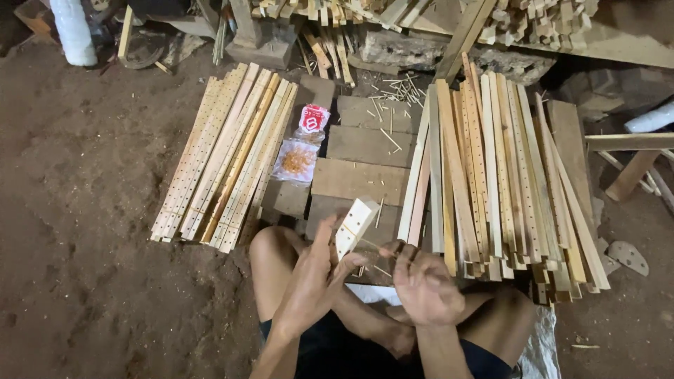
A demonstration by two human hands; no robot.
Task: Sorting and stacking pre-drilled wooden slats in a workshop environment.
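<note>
At the lower centre of the frame, the left hand [309, 281] is clamping a short pale slat [354, 226], holding it tilted up and away from the knees. The right hand [425, 286] is pinching a thin stick [372, 247] between closed fingertips and is bringing its tip against the slat's side, where small holes are showing. The person is sitting cross-legged on dirt.

The stick is looking slender enough to snap or bend if it is being pushed at an angle to a hole, and the slat could be twisting in the left hand's grip, since only one end is being held.

Just beyond the hands, flat boards [361, 179] are lying on the ground with loose sticks scattered over them. A clear bag [296, 161] of small orange pieces is sitting at centre, and a small red and white packet [314, 118] is lying just above it. Drilled slats are lying in a neat left stack [225, 158] and a fanned right stack [498, 182]. A white roll [72, 31] is standing at upper left.
</note>
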